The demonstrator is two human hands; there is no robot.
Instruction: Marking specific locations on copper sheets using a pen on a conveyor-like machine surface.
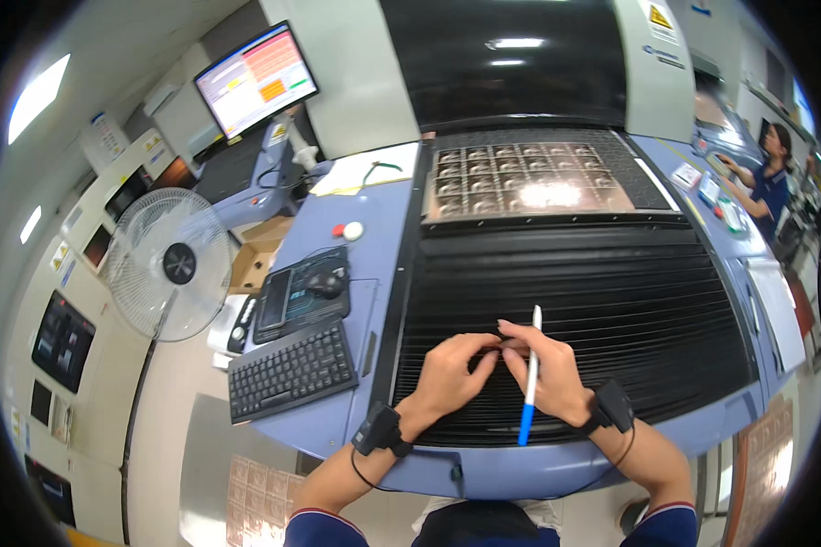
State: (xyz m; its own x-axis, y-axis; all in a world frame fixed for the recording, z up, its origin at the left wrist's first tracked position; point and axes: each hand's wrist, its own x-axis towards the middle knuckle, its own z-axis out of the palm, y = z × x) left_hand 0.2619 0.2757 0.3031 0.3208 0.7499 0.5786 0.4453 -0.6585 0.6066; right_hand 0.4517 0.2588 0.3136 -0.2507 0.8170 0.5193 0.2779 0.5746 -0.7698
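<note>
My left hand (449,372) and my right hand (555,372) meet at their fingertips above the black ribbed bellows cover (465,283). Against my right hand lies a white marker (531,383) with a blue end, pointing away from me and held between the fingers. Both hands have their thumbs and fingers pinched together; something small may sit between the tips, too hidden to make out. Beyond the cover, a copper-coloured panel (529,178) with rows of square patterns lies flat on the machine bed. Each wrist wears a black strapped device.
To the left are a keyboard (292,372), a mouse (324,283), a phone (275,299), a red-and-white button (352,231) and black-handled pliers (380,169) on paper. A fan (178,264) and monitor (257,80) stand farther left. Another person (766,187) works at far right.
</note>
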